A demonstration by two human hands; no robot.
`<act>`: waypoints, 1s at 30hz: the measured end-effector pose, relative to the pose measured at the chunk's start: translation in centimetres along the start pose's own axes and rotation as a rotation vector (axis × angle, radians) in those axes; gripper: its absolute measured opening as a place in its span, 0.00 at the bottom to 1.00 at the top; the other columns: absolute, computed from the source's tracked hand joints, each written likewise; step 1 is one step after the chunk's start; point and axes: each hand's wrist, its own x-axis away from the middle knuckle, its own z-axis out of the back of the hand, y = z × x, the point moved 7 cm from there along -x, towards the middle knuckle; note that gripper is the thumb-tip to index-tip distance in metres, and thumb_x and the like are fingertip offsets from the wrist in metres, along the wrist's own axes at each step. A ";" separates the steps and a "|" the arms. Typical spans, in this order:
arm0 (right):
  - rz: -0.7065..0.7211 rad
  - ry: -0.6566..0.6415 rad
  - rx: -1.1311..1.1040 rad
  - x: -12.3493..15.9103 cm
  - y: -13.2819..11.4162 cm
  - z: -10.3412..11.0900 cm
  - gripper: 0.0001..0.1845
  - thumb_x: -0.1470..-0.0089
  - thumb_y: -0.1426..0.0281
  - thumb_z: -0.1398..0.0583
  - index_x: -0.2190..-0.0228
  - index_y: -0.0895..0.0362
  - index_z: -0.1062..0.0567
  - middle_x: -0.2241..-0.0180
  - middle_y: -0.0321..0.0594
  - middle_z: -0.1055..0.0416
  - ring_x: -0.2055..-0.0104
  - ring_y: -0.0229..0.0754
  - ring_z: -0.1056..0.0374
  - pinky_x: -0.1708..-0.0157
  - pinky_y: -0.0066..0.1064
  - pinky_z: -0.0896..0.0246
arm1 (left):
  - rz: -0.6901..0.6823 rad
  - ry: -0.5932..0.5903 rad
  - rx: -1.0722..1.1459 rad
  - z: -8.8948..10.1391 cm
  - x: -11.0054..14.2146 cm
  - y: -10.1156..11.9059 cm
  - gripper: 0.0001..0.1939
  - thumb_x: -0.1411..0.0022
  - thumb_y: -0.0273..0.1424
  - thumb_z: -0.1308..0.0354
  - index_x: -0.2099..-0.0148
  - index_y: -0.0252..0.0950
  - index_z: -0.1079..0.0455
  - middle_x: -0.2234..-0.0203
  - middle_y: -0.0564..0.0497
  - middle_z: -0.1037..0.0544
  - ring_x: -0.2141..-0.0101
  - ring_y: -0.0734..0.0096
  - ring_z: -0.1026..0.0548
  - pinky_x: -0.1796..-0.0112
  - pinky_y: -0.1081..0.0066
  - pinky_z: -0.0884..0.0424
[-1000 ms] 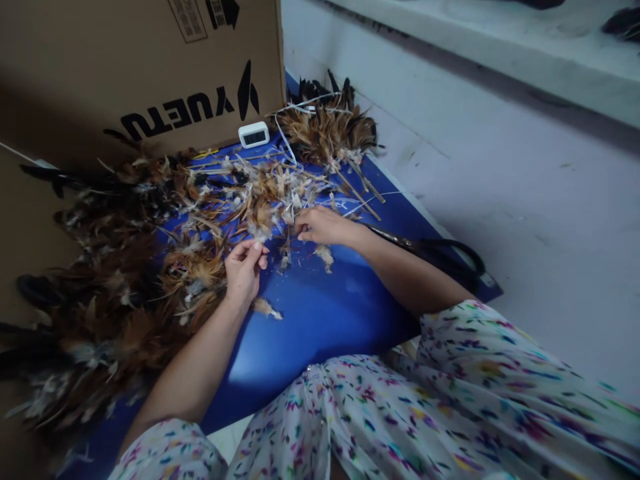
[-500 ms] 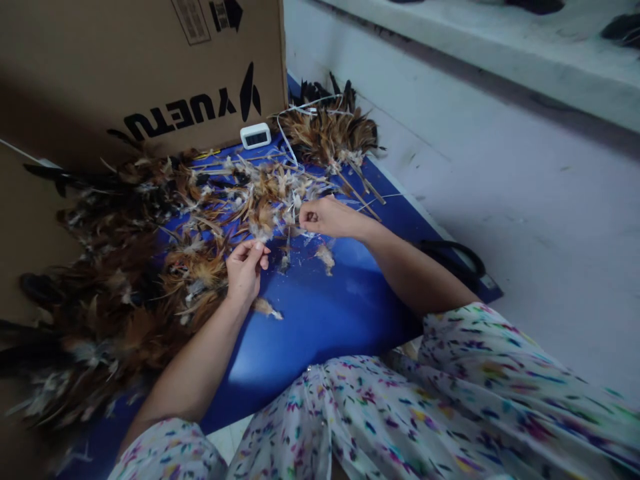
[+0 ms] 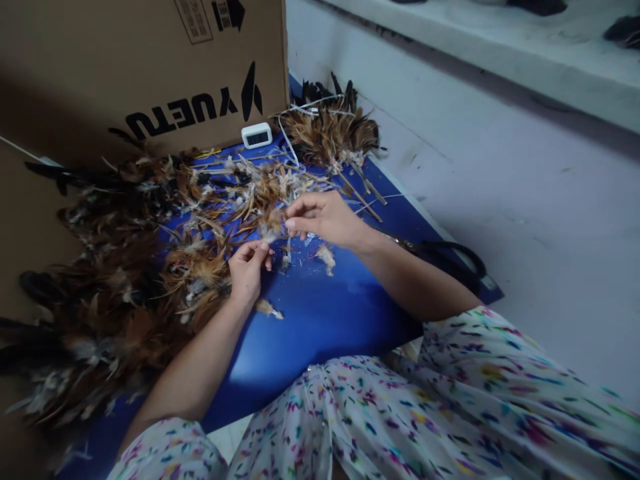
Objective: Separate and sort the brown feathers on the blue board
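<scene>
In a pinch of thumb and fingertips, my left hand holds a brown feather by its pale, fluffy base, tip pointing away from me. Just right of it hovers my right hand, thumb and fingers parted, close to the feather's edge; whether it touches cannot be made out. Loose brown and white feathers lie around and beyond both hands. A tan feather tuft rests on the blue table below my right hand, and another small tuft sits beside my left wrist.
A large pile of feathers covers the left side. At the back stand a cardboard box, a small white digital clock and feather dusters with sticks. Black-handled scissors lie right, near the wall.
My right hand has shifted slightly left toward the feather, and its fingers have gone from curled together to spread. My left hand keeps its pinch, almost still.
</scene>
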 end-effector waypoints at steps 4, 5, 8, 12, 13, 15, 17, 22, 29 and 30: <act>0.028 0.033 0.044 0.5 0.6 -2.0 0.09 0.55 0.67 0.36 0.72 0.60 0.28 0.77 0.34 0.29 0.76 0.33 0.33 0.76 0.26 0.35 | -0.038 -0.015 -0.101 -0.1 0.2 0.2 0.13 0.47 0.38 0.35 0.69 0.32 0.27 0.80 0.54 0.26 0.83 0.82 0.35 0.79 0.78 0.38; 0.046 0.055 0.071 0.6 0.8 -2.1 0.09 0.55 0.68 0.36 0.72 0.60 0.28 0.76 0.34 0.28 0.76 0.33 0.33 0.75 0.26 0.35 | -0.043 -0.013 -0.119 -0.1 0.3 0.2 0.13 0.47 0.39 0.35 0.69 0.32 0.27 0.80 0.54 0.26 0.83 0.82 0.35 0.79 0.77 0.38; 0.101 0.118 0.174 0.7 1.2 -2.4 0.06 0.53 0.70 0.38 0.71 0.59 0.26 0.74 0.35 0.27 0.73 0.34 0.32 0.71 0.27 0.35 | -0.051 -0.006 -0.163 0.0 0.4 0.2 0.14 0.47 0.40 0.35 0.69 0.33 0.27 0.80 0.54 0.26 0.83 0.81 0.35 0.79 0.77 0.37; 0.163 0.158 0.311 0.9 1.4 -2.6 0.04 0.51 0.72 0.40 0.71 0.59 0.24 0.73 0.35 0.26 0.71 0.33 0.32 0.67 0.27 0.36 | -0.077 -0.002 -0.218 0.1 0.5 0.2 0.15 0.46 0.41 0.36 0.68 0.33 0.27 0.80 0.54 0.26 0.83 0.80 0.34 0.78 0.77 0.37; 0.182 0.163 0.338 1.0 1.3 -2.7 0.04 0.51 0.72 0.40 0.71 0.59 0.24 0.73 0.35 0.26 0.71 0.33 0.32 0.67 0.26 0.36 | -0.085 -0.003 -0.230 0.1 0.5 0.2 0.14 0.45 0.41 0.37 0.67 0.33 0.27 0.80 0.54 0.26 0.82 0.80 0.34 0.78 0.77 0.37; 0.222 0.171 0.384 1.1 1.1 -2.8 0.04 0.51 0.74 0.40 0.72 0.59 0.24 0.73 0.35 0.26 0.72 0.32 0.32 0.68 0.25 0.37 | -0.097 -0.004 -0.249 0.0 0.6 0.3 0.14 0.45 0.40 0.37 0.67 0.33 0.27 0.81 0.55 0.27 0.83 0.80 0.34 0.78 0.77 0.37; 0.265 0.183 0.424 1.3 0.8 -2.8 0.05 0.51 0.75 0.41 0.71 0.59 0.24 0.73 0.35 0.25 0.72 0.32 0.32 0.68 0.24 0.38 | -0.103 -0.004 -0.263 0.0 0.6 0.5 0.13 0.44 0.40 0.37 0.67 0.33 0.27 0.81 0.55 0.27 0.83 0.80 0.34 0.78 0.77 0.37; 0.317 0.156 0.518 1.6 0.3 -3.2 0.06 0.49 0.76 0.42 0.71 0.59 0.24 0.71 0.36 0.25 0.69 0.34 0.31 0.65 0.25 0.38 | -0.108 -0.016 -0.296 -0.2 0.8 0.9 0.13 0.44 0.40 0.37 0.68 0.33 0.27 0.83 0.56 0.29 0.83 0.80 0.34 0.78 0.77 0.38; 0.407 0.130 0.622 1.9 0.3 -3.7 0.05 0.46 0.75 0.43 0.70 0.58 0.25 0.69 0.38 0.25 0.68 0.35 0.31 0.64 0.27 0.39 | -0.094 -0.015 -0.295 -0.4 1.0 1.2 0.13 0.45 0.40 0.36 0.68 0.33 0.27 0.84 0.56 0.30 0.83 0.80 0.35 0.78 0.77 0.38; 0.416 0.127 0.635 1.9 0.2 -3.7 0.06 0.46 0.75 0.43 0.69 0.58 0.25 0.69 0.38 0.25 0.68 0.35 0.31 0.64 0.27 0.39 | -0.093 -0.012 -0.291 -0.4 1.0 1.2 0.13 0.45 0.40 0.36 0.68 0.33 0.27 0.84 0.56 0.30 0.83 0.80 0.35 0.78 0.77 0.38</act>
